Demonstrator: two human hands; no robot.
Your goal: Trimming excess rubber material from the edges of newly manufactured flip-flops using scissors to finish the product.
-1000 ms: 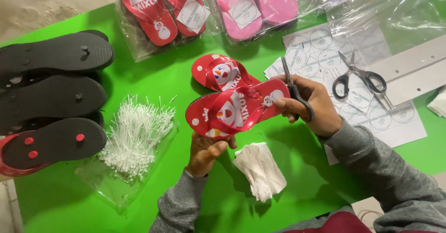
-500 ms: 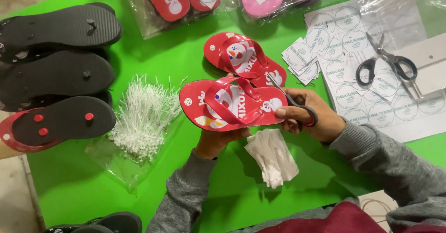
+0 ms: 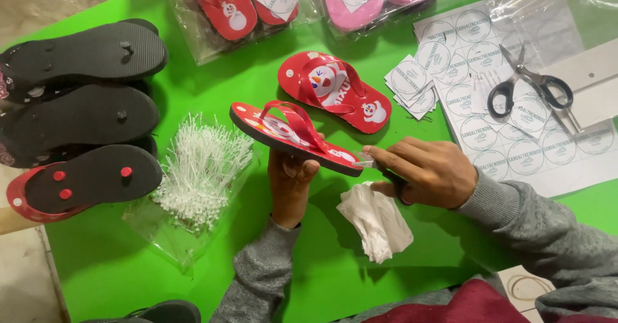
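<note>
Head view shows the left hand point(image 3: 291, 181) with fingers point(image 3: 308, 168) curled up under a red flip-flop point(image 3: 293, 135), holding it above the green desk point(image 3: 322, 265). The right hand point(image 3: 425, 171) has its fingers point(image 3: 386, 157) pinched on a small clear thing at the shoe's end; a dark handle is tucked in that fist. To do this bit well, I think the left hand should keep the shoe steady while the right works slowly at the tip. Just under the right fingers lies a crumpled white cloth point(image 3: 376, 220). Past the fingers rests a second red flip-flop point(image 3: 335, 91). Left of the left fingers is a pile of white plastic ties point(image 3: 199, 168). Half a second ago the shoe faced up flatter; now it is tipped on edge.
</note>
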